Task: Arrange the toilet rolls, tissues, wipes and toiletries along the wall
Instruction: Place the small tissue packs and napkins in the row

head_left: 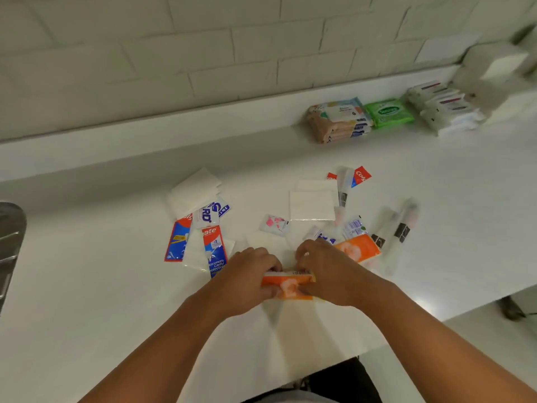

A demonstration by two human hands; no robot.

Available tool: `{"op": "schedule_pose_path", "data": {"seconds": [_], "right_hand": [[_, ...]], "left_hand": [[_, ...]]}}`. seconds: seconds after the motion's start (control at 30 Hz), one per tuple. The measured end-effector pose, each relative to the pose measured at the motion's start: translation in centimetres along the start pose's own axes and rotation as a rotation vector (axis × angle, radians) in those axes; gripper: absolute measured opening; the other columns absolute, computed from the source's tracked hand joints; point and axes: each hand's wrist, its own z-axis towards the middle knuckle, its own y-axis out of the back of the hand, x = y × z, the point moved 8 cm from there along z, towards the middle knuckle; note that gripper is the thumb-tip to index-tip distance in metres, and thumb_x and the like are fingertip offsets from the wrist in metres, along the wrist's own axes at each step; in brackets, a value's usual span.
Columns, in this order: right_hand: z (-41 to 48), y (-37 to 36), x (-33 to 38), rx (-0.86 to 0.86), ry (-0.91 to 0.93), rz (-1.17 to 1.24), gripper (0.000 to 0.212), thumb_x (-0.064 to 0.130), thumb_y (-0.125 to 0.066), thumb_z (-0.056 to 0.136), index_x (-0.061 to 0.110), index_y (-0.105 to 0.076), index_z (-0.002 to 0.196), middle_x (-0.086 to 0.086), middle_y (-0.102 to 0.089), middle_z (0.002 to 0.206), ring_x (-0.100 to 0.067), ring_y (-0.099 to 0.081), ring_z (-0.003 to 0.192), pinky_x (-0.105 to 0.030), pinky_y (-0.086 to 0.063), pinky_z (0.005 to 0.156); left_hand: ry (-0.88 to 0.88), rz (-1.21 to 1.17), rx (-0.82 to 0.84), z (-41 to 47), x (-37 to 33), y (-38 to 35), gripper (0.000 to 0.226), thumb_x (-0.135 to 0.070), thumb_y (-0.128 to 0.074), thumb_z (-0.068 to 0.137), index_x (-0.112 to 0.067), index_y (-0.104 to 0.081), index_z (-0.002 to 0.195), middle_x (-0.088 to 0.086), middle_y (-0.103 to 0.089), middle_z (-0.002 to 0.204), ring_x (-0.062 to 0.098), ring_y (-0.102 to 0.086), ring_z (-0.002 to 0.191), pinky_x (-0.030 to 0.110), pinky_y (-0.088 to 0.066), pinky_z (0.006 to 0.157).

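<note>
My left hand [247,276] and my right hand [325,271] together grip a small orange packet [287,285] just above the white counter [87,286]. A second orange packet [359,248] lies right of my right hand. Scattered behind are toothpaste sachets [215,248], white tissue packs [312,205], a pink-printed sachet [274,223] and wrapped toothbrushes [402,231]. Along the wall stand a beige wipes stack [338,120], a green wipes pack [388,112] and white tissue packs [447,107].
A metal sink edge [10,242] shows at the far left. White boxes [499,74] stand in the back right corner. The counter's front edge runs diagonally at the right, with floor below it.
</note>
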Motion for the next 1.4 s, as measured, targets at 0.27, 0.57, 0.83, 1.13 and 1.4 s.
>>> {"op": "schedule_pose_path", "data": {"seconds": [0.27, 0.57, 0.83, 1.13, 1.4], "right_hand": [[0.9, 4.0, -1.5, -0.086, 0.002, 0.351, 0.022, 0.033, -0.051, 0.099, 0.014, -0.062, 0.104, -0.001, -0.060, 0.098, -0.016, -0.057, 0.088, -0.031, -0.045, 0.079], [6.0, 9.6, -8.8, -0.330, -0.126, 0.828, 0.012, 0.018, -0.060, 0.095, 0.011, -0.069, 0.094, -0.004, -0.071, 0.078, -0.014, -0.066, 0.067, -0.030, -0.055, 0.069], [12.0, 11.8, -14.9, -0.391, -0.185, 1.221, 0.008, 0.010, -0.064, 0.093, 0.007, -0.070, 0.096, -0.018, -0.071, 0.089, -0.020, -0.065, 0.070, -0.034, -0.060, 0.073], [18.0, 14.2, -19.3, -0.331, -0.252, 1.173, 0.007, 0.007, -0.065, 0.089, 0.006, -0.069, 0.095, -0.017, -0.069, 0.087, -0.021, -0.061, 0.074, -0.037, -0.057, 0.077], [20.0, 14.2, -18.9, -0.313, -0.191, 0.722, 0.037, 0.002, -0.038, 0.093, 0.011, -0.061, 0.121, -0.011, -0.065, 0.106, -0.023, -0.058, 0.089, -0.028, -0.047, 0.075]], "left_hand": [[0.025, -0.406, -0.103, 3.6, 0.7, 6.3, 0.028, -0.046, -0.082, 0.076, -0.038, -0.065, 0.097, -0.011, -0.070, 0.089, 0.007, -0.065, 0.079, 0.028, -0.055, 0.071], [0.217, -1.050, -0.494, 11.2, 1.3, 8.7, 0.033, -0.011, -0.079, 0.082, -0.019, -0.067, 0.111, -0.005, -0.070, 0.082, 0.006, -0.063, 0.073, 0.021, -0.050, 0.071], [0.430, -1.052, -0.572, 18.5, 1.6, 7.6, 0.008, -0.011, -0.070, 0.091, -0.017, -0.074, 0.088, 0.002, -0.072, 0.075, 0.015, -0.062, 0.068, 0.033, -0.056, 0.073], [0.547, -0.987, -0.575, 27.3, 4.2, 9.0, 0.010, -0.020, -0.080, 0.082, -0.014, -0.078, 0.089, 0.004, -0.074, 0.073, 0.013, -0.064, 0.060, 0.027, -0.056, 0.063], [0.674, -0.586, -0.596, 30.9, 7.8, 10.2, 0.018, -0.034, -0.076, 0.082, -0.018, -0.081, 0.090, 0.005, -0.077, 0.080, 0.024, -0.073, 0.083, 0.037, -0.058, 0.085]]}}
